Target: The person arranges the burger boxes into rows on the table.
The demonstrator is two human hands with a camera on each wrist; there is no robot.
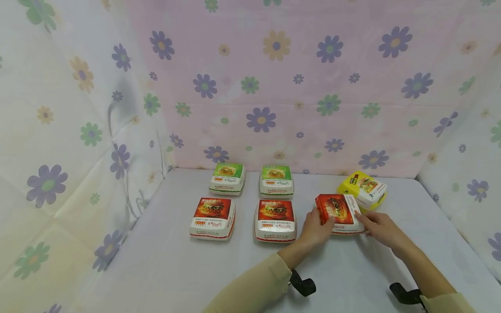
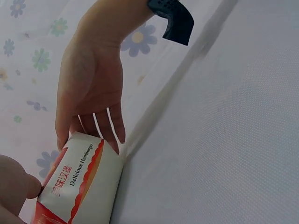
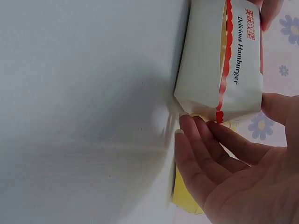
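A red-and-white hamburger box [image 1: 340, 211] is on the white table at the right, held from both sides. My left hand [image 1: 316, 229] grips its left side with the thumb over the top edge. At the opposite side, my right hand [image 1: 381, 228] holds the box between thumb and fingers. "Delicious Hamburger" is printed on the side of the box [image 3: 243, 51] in both wrist views, and its lid looks closed. Just behind it lies a yellow-and-white hamburger box [image 1: 364, 188], turned at an angle and partly hidden by the red one.
Two more red hamburger boxes stand to the left, one in the middle [image 1: 275, 221] and one farther left [image 1: 213, 219]. Behind them are two green hamburger boxes, left [image 1: 228, 179] and right [image 1: 276, 182]. Flower-patterned cloth [image 1: 235, 108] walls the table's back and sides.
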